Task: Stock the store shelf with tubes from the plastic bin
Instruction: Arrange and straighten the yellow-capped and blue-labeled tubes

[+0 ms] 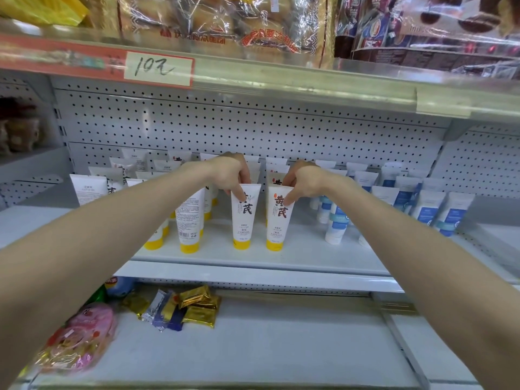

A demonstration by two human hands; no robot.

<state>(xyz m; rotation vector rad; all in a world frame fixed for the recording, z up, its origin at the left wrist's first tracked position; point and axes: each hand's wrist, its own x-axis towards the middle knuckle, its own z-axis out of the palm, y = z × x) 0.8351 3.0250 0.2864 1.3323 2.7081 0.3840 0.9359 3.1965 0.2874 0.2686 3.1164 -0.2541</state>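
Observation:
Two white tubes with yellow caps stand cap-down near the front of the middle shelf [295, 254]. My left hand [229, 175] pinches the top of the left tube [244, 220]. My right hand [302, 180] pinches the top of the right tube [279, 220]. Both tubes stand upright with their caps on the shelf. Several more yellow-capped tubes [190, 220] stand to the left and behind. The plastic bin is out of view.
White tubes with blue labels [427, 206] fill the right side of the same shelf. The shelf above [309, 85] carries packaged snacks and a price tag [159, 68]. The lower shelf holds gold-wrapped sweets [197, 305] and a pink packet [84, 336].

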